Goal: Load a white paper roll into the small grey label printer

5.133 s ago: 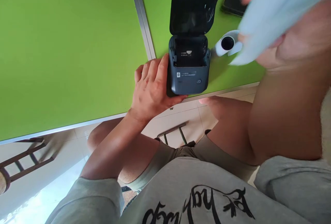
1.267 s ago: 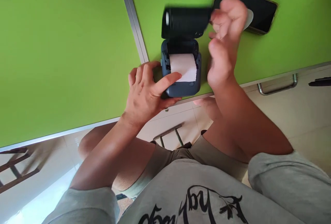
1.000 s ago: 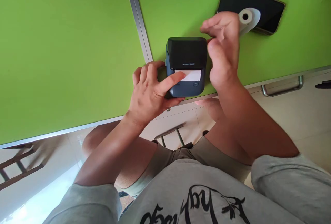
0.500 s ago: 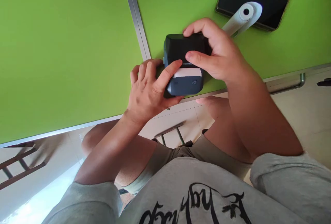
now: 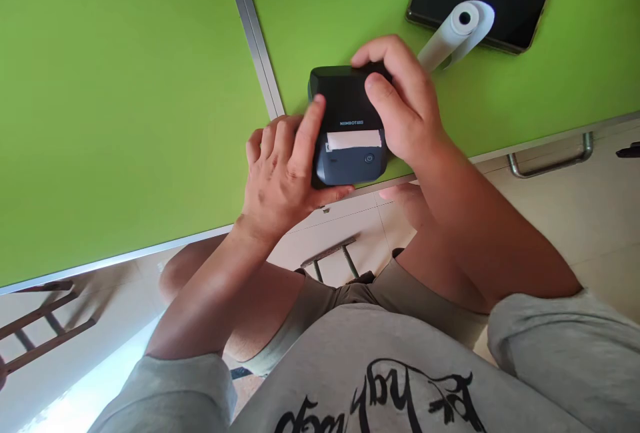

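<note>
You're on the lid-closing step: left hand [image 5: 280,173] fingers wrap the label printer [image 5: 350,159] at the counter [image 5: 150,86] edge, right hand [image 5: 407,116] fingers press its lid, paper strip [image 5: 354,140] between your thumbs; next needs an even squeeze.

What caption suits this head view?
Closed label printer clasped by left hand and right hand, white paper at its slot, on a green table.
</note>
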